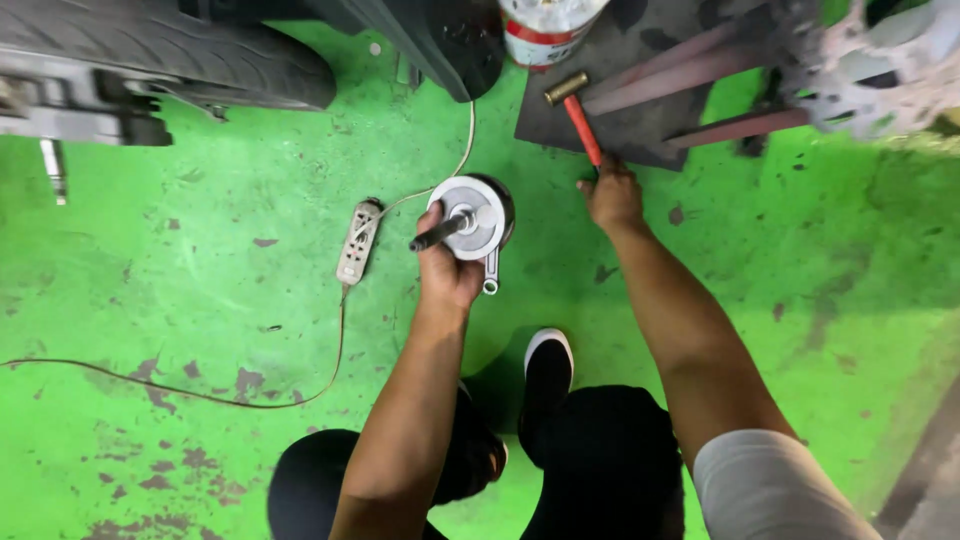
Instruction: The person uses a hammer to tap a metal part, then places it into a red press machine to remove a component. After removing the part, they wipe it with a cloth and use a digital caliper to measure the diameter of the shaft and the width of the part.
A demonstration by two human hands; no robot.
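Head view, looking down: left hand (448, 262) fingers wrap a dark rod, seemingly steadying it on the hub of a round silver metal drum (474, 214) that lies flat on the green floor (200, 300). Right hand (612, 196) closes on the end of a red-handled hammer (578, 118) resting on a dark mat (610, 130). A power strip (359, 241) lies left. A red-and-white can (540, 30) stands beyond; its contents are hidden.

Round silver drum (478, 215) upright on floor; red-handled hammer (578, 112) beside.
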